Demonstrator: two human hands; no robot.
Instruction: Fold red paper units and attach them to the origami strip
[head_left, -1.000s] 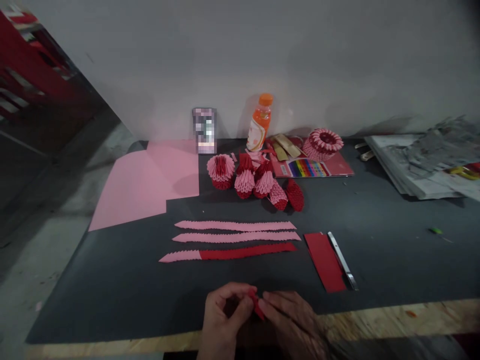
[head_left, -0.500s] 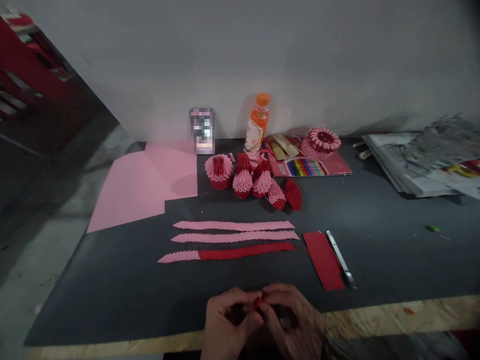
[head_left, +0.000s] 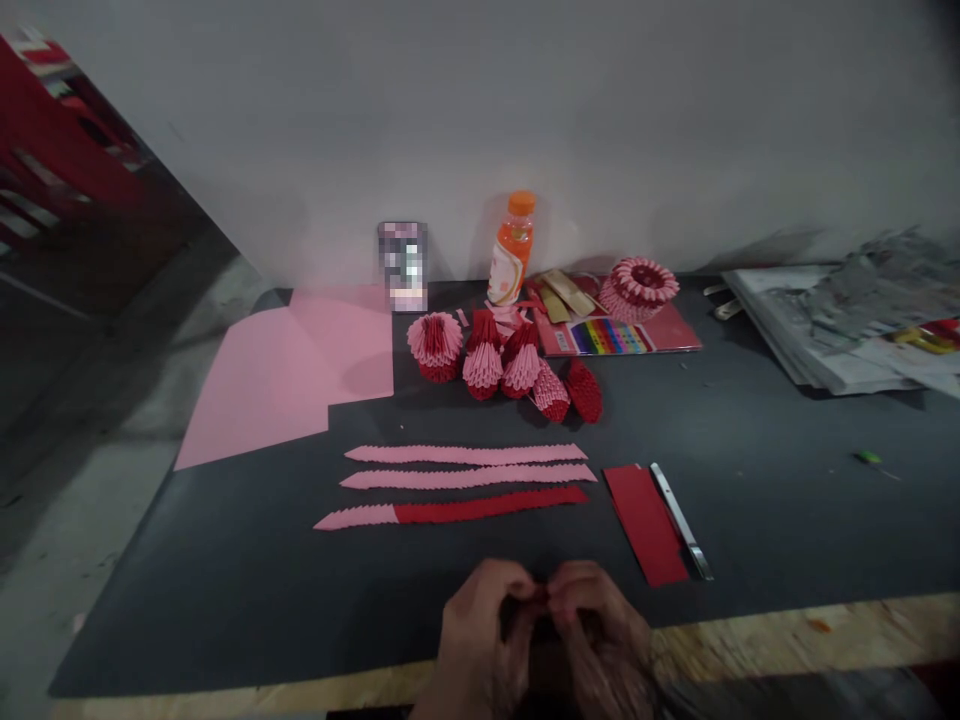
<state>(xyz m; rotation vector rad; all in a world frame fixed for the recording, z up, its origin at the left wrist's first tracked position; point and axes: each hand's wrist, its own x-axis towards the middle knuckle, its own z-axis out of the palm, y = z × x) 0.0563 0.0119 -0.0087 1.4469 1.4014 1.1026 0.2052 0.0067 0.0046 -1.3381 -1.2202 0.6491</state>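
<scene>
Close to the table's front edge, my left hand (head_left: 480, 625) and my right hand (head_left: 604, 625) meet fingertip to fingertip. Both pinch a small piece of red folded paper (head_left: 538, 594), mostly covered by the fingers and blurred. Beyond them lie two pink zigzag-edged paper chains (head_left: 465, 455) and one pink-and-red chain (head_left: 487, 507), side by side. To the right of my hands rests a stack of red paper slips (head_left: 643, 525), with a slim silver tool (head_left: 681, 522), perhaps a craft knife, along its right edge.
Folded-paper figures (head_left: 484, 370) stand mid-table, before an orange drink bottle (head_left: 514, 250). A paper ring bowl (head_left: 639, 288) sits on a coloured-paper pack (head_left: 667, 338). Pink sheets (head_left: 262, 390) lie left, a phone (head_left: 403, 265) leans on the wall, and papers (head_left: 810, 340) pile right.
Both hands have shifted slightly right and turned, with the fingers curled more closely over the red paper. The things on the table have stayed in place.
</scene>
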